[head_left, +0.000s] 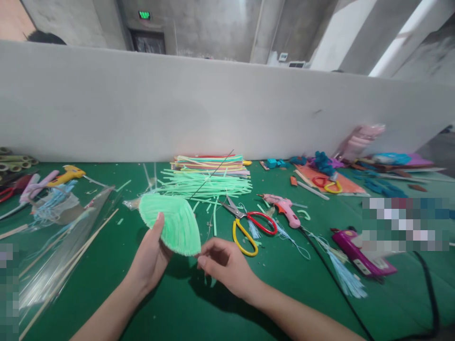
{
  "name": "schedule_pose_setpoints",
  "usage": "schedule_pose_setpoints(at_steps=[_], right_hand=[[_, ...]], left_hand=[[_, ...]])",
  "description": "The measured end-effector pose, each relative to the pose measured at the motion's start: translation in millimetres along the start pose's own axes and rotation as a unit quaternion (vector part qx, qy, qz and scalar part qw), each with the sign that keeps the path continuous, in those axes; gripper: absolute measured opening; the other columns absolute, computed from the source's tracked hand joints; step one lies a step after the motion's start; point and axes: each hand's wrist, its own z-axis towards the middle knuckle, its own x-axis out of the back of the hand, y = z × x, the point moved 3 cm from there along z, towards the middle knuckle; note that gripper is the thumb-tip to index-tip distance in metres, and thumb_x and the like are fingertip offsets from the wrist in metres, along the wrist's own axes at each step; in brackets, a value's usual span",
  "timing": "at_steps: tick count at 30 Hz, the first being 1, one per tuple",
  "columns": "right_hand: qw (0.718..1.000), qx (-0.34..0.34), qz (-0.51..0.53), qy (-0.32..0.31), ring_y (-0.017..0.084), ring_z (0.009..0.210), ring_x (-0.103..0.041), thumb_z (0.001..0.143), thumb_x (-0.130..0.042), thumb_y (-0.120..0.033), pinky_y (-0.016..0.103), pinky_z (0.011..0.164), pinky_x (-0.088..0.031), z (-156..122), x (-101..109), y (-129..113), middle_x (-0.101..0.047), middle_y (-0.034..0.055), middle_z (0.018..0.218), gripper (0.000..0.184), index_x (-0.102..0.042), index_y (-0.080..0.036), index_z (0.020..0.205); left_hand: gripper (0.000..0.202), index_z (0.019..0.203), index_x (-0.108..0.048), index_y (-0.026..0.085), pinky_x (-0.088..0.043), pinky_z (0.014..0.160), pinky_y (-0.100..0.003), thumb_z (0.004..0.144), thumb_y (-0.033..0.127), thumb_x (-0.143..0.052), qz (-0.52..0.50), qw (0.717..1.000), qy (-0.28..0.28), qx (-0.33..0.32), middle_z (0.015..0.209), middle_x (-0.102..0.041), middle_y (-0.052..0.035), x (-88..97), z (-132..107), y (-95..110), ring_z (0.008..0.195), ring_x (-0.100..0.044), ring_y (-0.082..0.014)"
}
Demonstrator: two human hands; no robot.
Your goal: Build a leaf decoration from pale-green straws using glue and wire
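1. Presently the left hand (151, 258) holds a green leaf shape (176, 225) made of fuzzy strips laid side by side; its thumb presses on the face and its fingers are behind; the shape is tilted up just above the green tabletop (142, 308).
2. The right hand (222, 265) is curled narrow; thumb and forefinger pinch together at the leaf shape's lower pointed end.
3. Just beyond the right hand lie scissors (249, 227) with one yellow and one red handle; further to its right lies a pink glue gun (284, 210).
4. Beyond both hands, loose green strips (206, 185) lie heaped; a stack of coloured strips (209, 163) sits behind them; a thin black wire (213, 173) slants across.
5. Left of the left hand lies clear plastic wrap (64, 237) over thin wooden sticks (76, 258).
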Motion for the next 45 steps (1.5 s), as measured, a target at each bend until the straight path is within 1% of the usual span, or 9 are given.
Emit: schedule_pose_setpoints(at_steps=[7,14,20,24,27,31,34,40,45], right_hand=[[1.000,0.004,-0.009,0.015,0.007,0.051,-0.051,0.077,-0.068,-0.046,0.020,0.050,-0.040,0.4,3.3,-3.4,-0.062,-0.0005,0.064,0.031,-0.060,-0.016,0.076],[1.000,-0.003,-0.026,0.014,0.008,0.052,-0.051,0.076,-0.068,-0.047,0.021,0.051,-0.041,1.1,0.8,3.0,-0.060,-0.0010,0.063,0.032,-0.060,-0.016,0.075],[0.976,0.060,-0.190,-0.083,0.012,0.064,-0.058,0.079,-0.067,-0.027,0.024,0.060,-0.045,-3.6,-2.3,-6.4,-0.067,0.0021,0.077,0.012,-0.071,-0.018,0.087],[0.953,0.120,-0.271,-0.058,0.016,0.078,-0.062,0.084,-0.059,-0.025,0.027,0.069,-0.047,-0.2,7.2,-9.5,-0.069,0.0041,0.086,0.016,-0.071,-0.021,0.092],[0.975,0.076,-0.207,0.017,0.014,0.068,-0.061,0.088,-0.055,-0.035,0.026,0.060,-0.047,9.6,23.8,-3.7,-0.068,0.0042,0.082,0.022,-0.067,-0.019,0.099],[0.991,0.061,-0.088,0.077,0.011,0.060,-0.058,0.090,-0.051,-0.044,0.023,0.053,-0.046,22.6,43.3,-1.6,-0.066,0.0039,0.083,0.032,-0.060,-0.018,0.106],[0.991,0.061,-0.052,0.111,0.011,0.059,-0.057,0.089,-0.050,-0.048,0.022,0.050,-0.045,27.5,54.0,-3.4,-0.065,0.0044,0.083,0.036,-0.060,-0.017,0.104],[0.993,0.064,-0.093,0.034,0.012,0.075,-0.059,0.077,-0.070,-0.036,0.022,0.059,-0.048,26.3,53.0,-3.8,-0.063,0.0041,0.093,0.037,-0.061,-0.020,0.109],[0.999,0.004,-0.022,-0.026,0.011,0.067,-0.059,0.076,-0.072,-0.032,0.025,0.060,-0.050,24.7,47.4,0.1,-0.062,0.0006,0.082,0.035,-0.060,-0.019,0.106]], left_hand=[[0.053,0.123,-0.060,0.015,-0.057,0.080,-0.033,0.077,0.039,-0.071,0.041,0.998,0.025,-0.026,0.104,-0.074,-0.0109,3.8,-1.1,-3.9,0.090,-0.070,-0.0250],[0.047,0.117,-0.064,0.013,-0.059,0.077,-0.035,0.076,0.035,-0.072,0.064,0.997,0.005,-0.033,0.101,-0.074,-0.0120,0.6,-2.7,-5.0,0.086,-0.071,-0.0261],[0.035,0.101,-0.069,0.013,-0.060,0.065,-0.037,0.079,0.040,-0.066,0.037,0.998,0.031,0.051,0.090,-0.075,-0.0128,2.1,-4.3,-0.2,0.077,-0.072,-0.0276],[0.022,0.079,-0.069,0.014,-0.057,0.051,-0.029,0.075,0.036,-0.072,0.070,0.994,0.055,0.058,0.064,-0.071,-0.0055,9.5,-5.0,4.5,0.054,-0.067,-0.0198],[0.019,0.081,-0.070,0.017,-0.055,0.050,-0.029,0.071,0.031,-0.076,0.131,0.989,0.003,0.074,0.064,-0.071,-0.0037,8.2,-7.2,5.7,0.051,-0.066,-0.0186],[0.044,0.114,-0.065,0.022,-0.056,0.062,-0.034,0.072,0.033,-0.074,0.210,0.965,-0.104,0.118,0.088,-0.075,-0.0089,2.8,-9.5,1.5,0.068,-0.070,-0.0242],[0.051,0.121,-0.061,0.023,-0.054,0.072,-0.035,0.073,0.033,-0.073,0.265,0.942,-0.157,0.130,0.105,-0.073,-0.0098,3.6,-7.3,-3.7,0.084,-0.070,-0.0271],[0.057,0.128,-0.055,0.020,-0.051,0.083,-0.035,0.075,0.031,-0.072,0.327,0.911,-0.216,0.131,0.114,-0.070,-0.0069,7.4,-1.2,-10.6,0.098,-0.066,-0.0264],[0.059,0.129,-0.054,0.018,-0.050,0.084,-0.036,0.075,0.032,-0.072,0.340,0.902,-0.228,0.138,0.113,-0.070,-0.0076,6.5,-1.4,-11.6,0.098,-0.065,-0.0261]])
